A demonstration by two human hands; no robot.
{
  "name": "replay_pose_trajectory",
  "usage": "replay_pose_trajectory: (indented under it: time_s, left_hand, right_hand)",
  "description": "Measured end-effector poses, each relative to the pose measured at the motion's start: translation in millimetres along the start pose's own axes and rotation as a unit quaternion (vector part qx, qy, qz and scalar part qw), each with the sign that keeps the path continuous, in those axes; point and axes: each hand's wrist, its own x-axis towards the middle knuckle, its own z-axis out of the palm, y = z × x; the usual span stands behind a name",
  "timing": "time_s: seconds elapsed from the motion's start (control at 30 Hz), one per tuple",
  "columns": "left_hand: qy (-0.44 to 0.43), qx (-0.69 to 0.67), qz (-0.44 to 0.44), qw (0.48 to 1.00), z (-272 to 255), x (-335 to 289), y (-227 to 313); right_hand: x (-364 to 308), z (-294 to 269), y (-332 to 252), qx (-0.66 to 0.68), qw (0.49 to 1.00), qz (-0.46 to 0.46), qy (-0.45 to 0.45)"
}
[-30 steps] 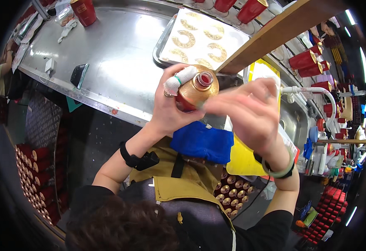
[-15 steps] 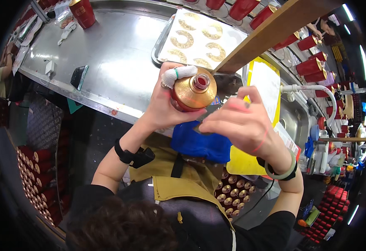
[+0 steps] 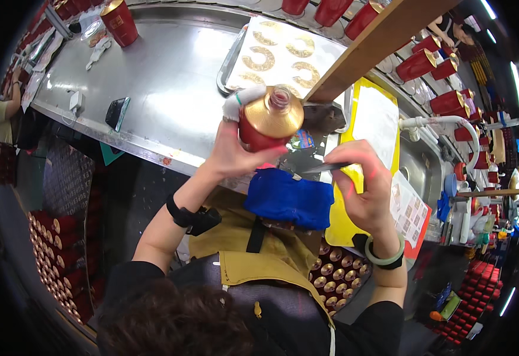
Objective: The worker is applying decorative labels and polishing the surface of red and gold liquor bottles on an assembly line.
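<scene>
My left hand point(image 3: 227, 148) is closed round a red bottle point(image 3: 258, 137) with a gold shoulder and a bare clear neck, tilted toward me. A white cover sits on one of its fingers. My right hand point(image 3: 363, 184) pinches a slim tool with a dark handle point(image 3: 342, 167) and a narrow grey tip, apart from the bottle. Whether it is a knife or tweezers I cannot tell. A blue cloth pad point(image 3: 289, 199) lies below both hands, at the bench edge. Beyond the bottle, a white sheet point(image 3: 278, 56) carries several gold C-shaped pieces.
A wooden post point(image 3: 378, 50) slants across the back right. Right of my hands are a yellow board point(image 3: 345, 228), a printed sheet point(image 3: 406, 207) and a sink point(image 3: 416, 169) with a white pipe. Another red bottle point(image 3: 120, 25) stands at the far left of the metal bench point(image 3: 147, 77).
My right hand has drawn back to the right and turned, so the slim tool now shows clearly. The bottle's neck has tipped up and away from me in my left hand.
</scene>
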Motion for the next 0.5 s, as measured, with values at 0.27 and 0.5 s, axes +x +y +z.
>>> replay_pose_trajectory:
  time_s: [0.27, 0.5]
  left_hand:
    - [-0.027, -0.358, -0.242, 0.901, 27, 23, 72]
    - [-0.124, -0.425, -0.466, 0.766, 70, 6, 69]
  right_hand:
    - [-44, 10, -5, 0.139, 0.973, 0.16, 0.091]
    - [-68, 39, 4, 0.286, 0.896, 0.302, 0.156]
